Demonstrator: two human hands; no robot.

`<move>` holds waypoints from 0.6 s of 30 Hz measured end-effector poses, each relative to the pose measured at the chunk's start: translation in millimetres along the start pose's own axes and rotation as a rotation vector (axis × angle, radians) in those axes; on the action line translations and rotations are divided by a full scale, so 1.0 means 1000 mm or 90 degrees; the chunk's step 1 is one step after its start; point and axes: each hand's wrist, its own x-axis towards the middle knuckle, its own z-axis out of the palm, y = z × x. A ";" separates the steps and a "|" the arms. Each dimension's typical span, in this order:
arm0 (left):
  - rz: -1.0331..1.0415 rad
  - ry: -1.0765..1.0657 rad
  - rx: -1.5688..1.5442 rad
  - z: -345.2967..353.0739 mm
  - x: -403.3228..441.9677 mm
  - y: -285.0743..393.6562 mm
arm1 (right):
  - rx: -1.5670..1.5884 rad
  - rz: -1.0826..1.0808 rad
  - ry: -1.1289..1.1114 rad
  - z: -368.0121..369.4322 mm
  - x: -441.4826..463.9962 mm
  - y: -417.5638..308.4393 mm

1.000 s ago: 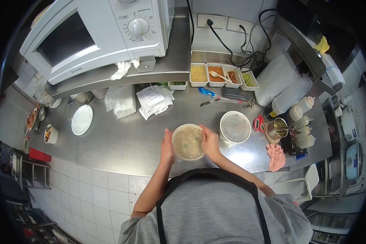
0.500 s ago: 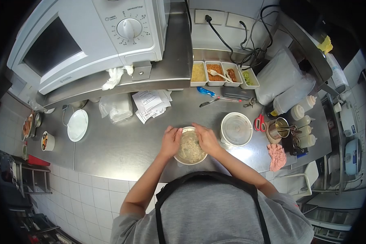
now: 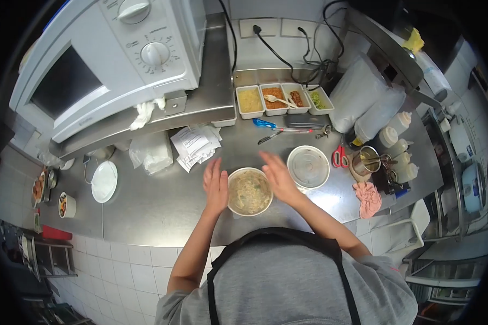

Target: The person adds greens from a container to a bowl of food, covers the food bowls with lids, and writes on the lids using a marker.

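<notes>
A round white takeaway bowl [image 3: 250, 192] stands upright on the steel counter in front of me, holding pale, mixed food. It looks covered by a clear lid, though glare makes that hard to confirm. My left hand [image 3: 216, 187] is at the bowl's left side, fingers stretched out and holding nothing. On the opposite side, my right hand [image 3: 279, 179] is open too, its fingers extended between this bowl and a second one. That second white bowl [image 3: 308, 167], with a translucent lid on it, sits just right of my right hand.
Four-sided trays of toppings [image 3: 250, 102] line the wall. Red scissors [image 3: 339, 157], a metal cup [image 3: 365, 163], squeeze bottles [image 3: 400, 146] and a pink cloth [image 3: 367, 199] lie right. Left are paper slips [image 3: 195, 145], a plastic bag [image 3: 152, 153] and a white lid [image 3: 104, 181]. A microwave [image 3: 119, 59] stands above.
My hands have come off the rim of the bowl and spread apart to either side, fingers straightened. The camera view has shifted slightly.
</notes>
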 end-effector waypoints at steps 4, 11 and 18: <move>0.185 -0.134 0.269 -0.026 -0.014 0.078 | -0.366 0.049 0.009 -0.062 -0.018 0.011; 0.093 -0.149 0.473 0.052 -0.040 0.109 | -0.566 0.266 -0.062 -0.067 -0.068 0.044; -0.033 0.122 0.459 0.105 -0.034 0.142 | -0.204 0.153 0.110 -0.178 -0.125 0.036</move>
